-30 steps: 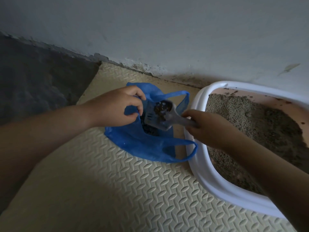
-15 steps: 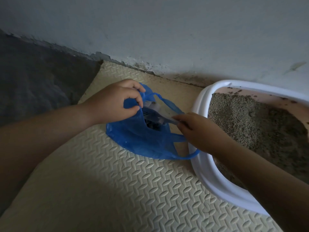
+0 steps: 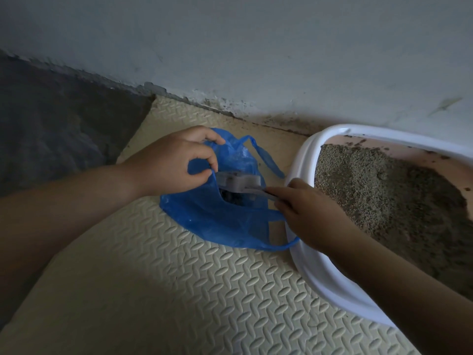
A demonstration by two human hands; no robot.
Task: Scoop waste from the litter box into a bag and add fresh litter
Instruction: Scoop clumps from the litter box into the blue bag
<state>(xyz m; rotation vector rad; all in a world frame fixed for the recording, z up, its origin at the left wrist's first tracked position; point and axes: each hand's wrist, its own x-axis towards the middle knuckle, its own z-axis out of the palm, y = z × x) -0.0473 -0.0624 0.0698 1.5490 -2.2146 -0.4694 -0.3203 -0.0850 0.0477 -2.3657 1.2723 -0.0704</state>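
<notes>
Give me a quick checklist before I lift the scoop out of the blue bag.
1. Left hand holds the bag mouth open: ok.
2. Right hand grips the scoop by its handle: ok.
3. Scoop head sits over the bag opening: ok.
4. Scoop fully emptied: cannot tell, its face is turned down.
5. Litter box right beside the bag: ok.

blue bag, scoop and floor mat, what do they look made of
Blue bag: thin plastic film, translucent, crinkled and glossy. Scoop: rigid grey plastic, matte, probably moulded. Floor mat: likely cream foam or rubber, with an embossed tread pattern; the look leaves that open.
</notes>
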